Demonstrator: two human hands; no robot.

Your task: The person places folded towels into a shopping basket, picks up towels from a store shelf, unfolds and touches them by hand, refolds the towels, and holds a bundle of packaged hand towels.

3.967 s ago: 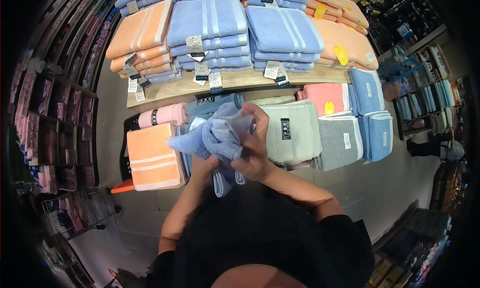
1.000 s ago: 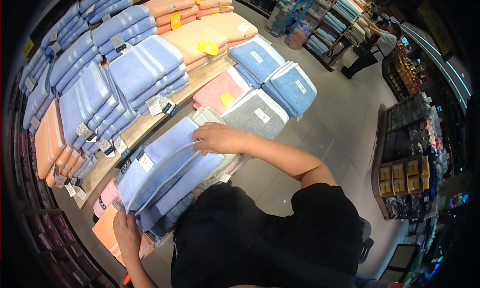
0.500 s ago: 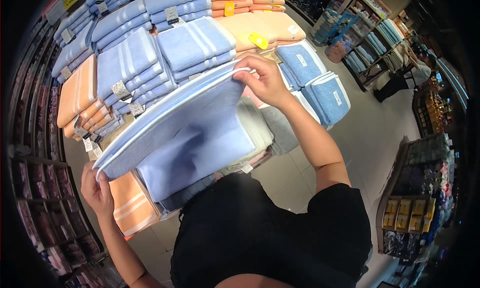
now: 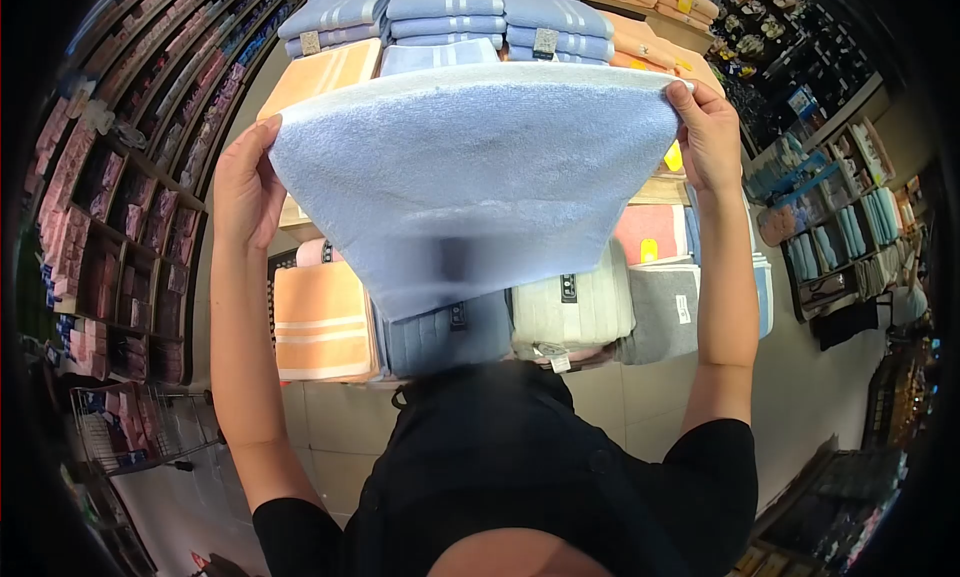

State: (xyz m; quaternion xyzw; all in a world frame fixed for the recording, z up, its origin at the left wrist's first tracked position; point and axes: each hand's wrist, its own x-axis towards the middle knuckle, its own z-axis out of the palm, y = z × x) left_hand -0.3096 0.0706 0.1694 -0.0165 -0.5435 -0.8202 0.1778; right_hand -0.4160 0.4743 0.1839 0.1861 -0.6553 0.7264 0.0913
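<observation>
A light blue towel [image 4: 470, 167] hangs spread between my two hands, its pale upper edge pulled nearly straight. My left hand [image 4: 248, 182] pinches the towel's upper left corner. At the upper right corner, my right hand [image 4: 708, 132] grips the same edge. The towel's lower part hangs over the front row of folded towels, in front of a dark blue-grey towel [image 4: 450, 342] and a pale green one [image 4: 585, 312]. An orange towel with white stripes [image 4: 322, 322] lies below my left hand; a grey towel [image 4: 662, 317] is left of my right forearm.
Behind the held towel, stacks of blue towels [image 4: 447, 12] and orange towels [image 4: 640, 45] stand on the display. Shelves of packed goods [image 4: 130, 267] line the left side. A wire cart [image 4: 150, 427] is at the lower left. More shelves [image 4: 840, 212] stand at the right.
The bunched blue towel from the earliest frame is now spread wide. Since half a second ago, my hands have moved farther apart and my left hand has risen; the view has turned left.
</observation>
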